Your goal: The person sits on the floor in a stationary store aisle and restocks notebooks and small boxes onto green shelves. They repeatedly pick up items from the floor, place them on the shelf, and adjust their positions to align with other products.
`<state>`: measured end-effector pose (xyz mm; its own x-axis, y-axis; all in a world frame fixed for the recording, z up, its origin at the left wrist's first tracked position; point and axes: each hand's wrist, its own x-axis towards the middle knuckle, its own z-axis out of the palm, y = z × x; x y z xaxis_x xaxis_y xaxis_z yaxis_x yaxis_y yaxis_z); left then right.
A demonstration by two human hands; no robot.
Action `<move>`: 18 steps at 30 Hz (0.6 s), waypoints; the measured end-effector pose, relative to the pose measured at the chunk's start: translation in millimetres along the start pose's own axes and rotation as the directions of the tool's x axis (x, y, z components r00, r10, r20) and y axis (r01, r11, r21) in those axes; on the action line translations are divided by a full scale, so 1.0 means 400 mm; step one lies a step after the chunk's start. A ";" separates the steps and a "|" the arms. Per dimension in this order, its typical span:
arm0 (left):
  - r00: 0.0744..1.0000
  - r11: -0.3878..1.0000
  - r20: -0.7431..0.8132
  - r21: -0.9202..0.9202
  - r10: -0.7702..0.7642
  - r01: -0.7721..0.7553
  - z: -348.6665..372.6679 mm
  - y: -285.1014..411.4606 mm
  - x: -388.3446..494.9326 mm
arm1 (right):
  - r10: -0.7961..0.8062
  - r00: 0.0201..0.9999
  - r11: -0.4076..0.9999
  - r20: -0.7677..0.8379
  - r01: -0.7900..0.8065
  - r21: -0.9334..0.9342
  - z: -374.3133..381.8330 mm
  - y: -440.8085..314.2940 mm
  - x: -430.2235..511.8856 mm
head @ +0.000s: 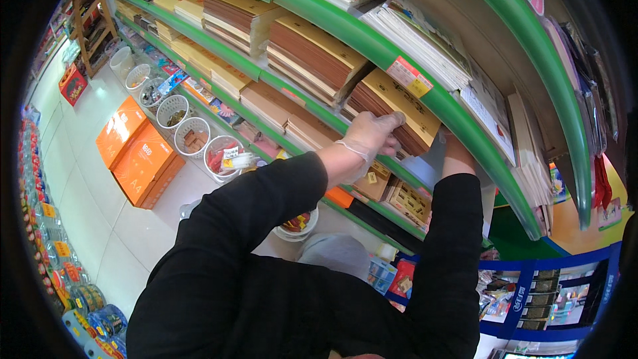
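Note:
My left hand point(375, 135), in a clear plastic glove, grips the front edge of a stack of yellow-covered booklets point(401, 101) on the green-edged shelf. Its thumb lies along the top edge and its fingers curl against the front. The stack shows brown page edges and dark characters on the cover, and sits at an angle. My right hand point(452, 145) reaches in at the stack's right end. The upper shelf's green edge strip point(438, 104) hides most of it, so its fingers cannot be seen. A similar taller stack point(314, 60) stands just to the left.
Picture books point(418, 45) fill the upper shelf. Brown paper pads point(309, 127) lie on the shelf below. White plastic baskets point(192, 135) and orange paper boxes point(144, 164) stand on the tiled floor point(114, 199). A blue-framed rack point(521, 299) is at lower right.

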<state>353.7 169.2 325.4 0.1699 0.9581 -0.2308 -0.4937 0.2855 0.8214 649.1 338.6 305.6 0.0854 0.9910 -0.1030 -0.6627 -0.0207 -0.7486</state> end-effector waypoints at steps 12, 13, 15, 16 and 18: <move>0.951 0.809 0.158 0.499 0.266 -0.310 -0.116 -0.051 -0.036 | -0.040 0.999 0.999 -0.015 0.040 -0.002 0.002 0.020 0.030; 0.942 0.752 0.159 0.570 0.296 -0.332 -0.136 -0.057 -0.052 | -0.046 0.999 0.999 -0.017 0.046 0.002 0.001 0.020 0.029; 0.920 0.661 0.148 0.655 0.363 -0.366 -0.167 -0.068 -0.079 | -0.057 0.998 0.998 -0.014 0.057 0.007 -0.001 0.020 0.026; 0.905 0.633 0.137 0.673 0.402 -0.382 -0.176 -0.072 -0.085 | -0.065 0.998 0.998 -0.010 0.065 0.006 0.000 0.020 0.024; 0.890 0.596 0.107 0.707 0.443 -0.382 -0.188 -0.077 -0.088 | -0.079 0.997 0.997 -0.009 0.079 0.013 0.001 0.026 0.017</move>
<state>298.6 128.4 269.0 0.0240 0.9765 0.2144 0.2438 -0.2137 0.9460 642.5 345.2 297.4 0.1441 0.9883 -0.0493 -0.6634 0.0595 -0.7459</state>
